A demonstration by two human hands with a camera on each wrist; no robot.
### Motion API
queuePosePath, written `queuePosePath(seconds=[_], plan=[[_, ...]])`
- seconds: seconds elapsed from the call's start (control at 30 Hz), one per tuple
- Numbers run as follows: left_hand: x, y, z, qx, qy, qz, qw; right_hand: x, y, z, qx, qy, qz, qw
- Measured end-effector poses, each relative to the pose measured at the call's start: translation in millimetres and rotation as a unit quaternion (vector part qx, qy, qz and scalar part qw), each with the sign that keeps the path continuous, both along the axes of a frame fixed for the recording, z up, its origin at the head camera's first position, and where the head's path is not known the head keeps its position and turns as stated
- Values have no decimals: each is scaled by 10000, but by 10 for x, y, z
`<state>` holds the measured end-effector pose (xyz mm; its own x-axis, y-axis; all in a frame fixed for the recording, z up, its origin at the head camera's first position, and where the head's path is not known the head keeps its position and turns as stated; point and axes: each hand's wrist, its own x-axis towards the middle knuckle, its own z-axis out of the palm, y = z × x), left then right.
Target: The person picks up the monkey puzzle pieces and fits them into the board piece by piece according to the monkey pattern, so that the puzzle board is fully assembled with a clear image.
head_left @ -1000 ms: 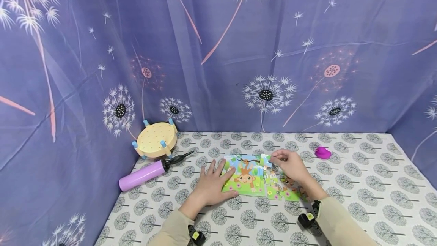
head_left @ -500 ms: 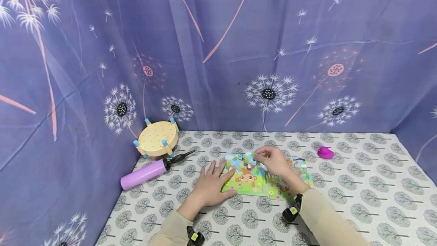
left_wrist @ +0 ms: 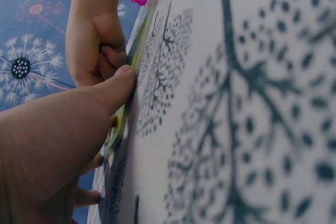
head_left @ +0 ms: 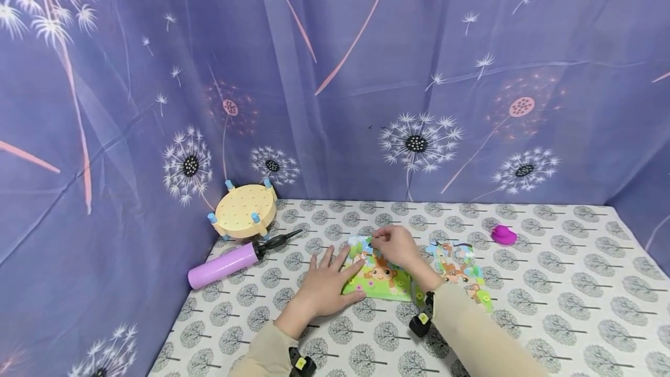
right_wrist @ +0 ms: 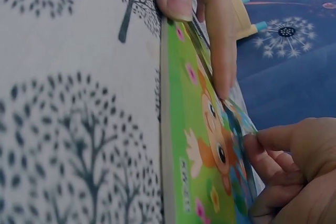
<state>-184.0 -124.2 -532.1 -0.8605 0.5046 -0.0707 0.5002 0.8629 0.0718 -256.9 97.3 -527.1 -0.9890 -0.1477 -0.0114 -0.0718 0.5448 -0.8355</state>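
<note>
A flat monkey-picture puzzle board [head_left: 387,291] lies on the cloth, green along its near edge and blue at the far one. My left hand [head_left: 325,288] rests spread on its left side, thumb at the near edge. Over the board's far part, my right hand [head_left: 398,248] pinches a small jigsaw piece [right_wrist: 241,114] between thumb and fingertips; in the right wrist view it tilts up from the board surface close to a left fingertip. Right of the board lies a group of jigsaw pieces [head_left: 456,272] with monkeys on them, partly hidden by my right forearm.
A magenta rubber duck [head_left: 504,235] sits at the back right. To the left lie a purple hand pump [head_left: 225,266] with a black nozzle and a yellow round pegged stool [head_left: 245,211] with blue tips, against the curtain [head_left: 335,132].
The right hand has carried the jigsaw piece leftward from the loose pieces to over the board, uncovering more of those pieces. My left hand has stayed in place.
</note>
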Motion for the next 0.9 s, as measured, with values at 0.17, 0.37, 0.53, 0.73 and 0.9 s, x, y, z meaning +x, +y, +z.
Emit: queuePosePath(seconds=[0.17, 0.37, 0.53, 0.73, 0.9], plan=[[-6, -3, -24, -49, -1, -3, 10000, -7, -55, -19, 206, 76, 11, 9998], [7, 3, -3, -32, -7, -47, 10000, -9, -119, -35, 374, 78, -21, 9993], [-4, -1, -27, 5, 45, -99, 9999, 0, -132, -29, 532, 135, 38, 9985], [-15, 6, -29, -8, -14, -73, 10000, -2, -23, -26, 560, 368, 31, 9977], [-29, 13, -18, -97, -12, -45, 9999, 22, 149, 44, 490, 526, 203, 9972]])
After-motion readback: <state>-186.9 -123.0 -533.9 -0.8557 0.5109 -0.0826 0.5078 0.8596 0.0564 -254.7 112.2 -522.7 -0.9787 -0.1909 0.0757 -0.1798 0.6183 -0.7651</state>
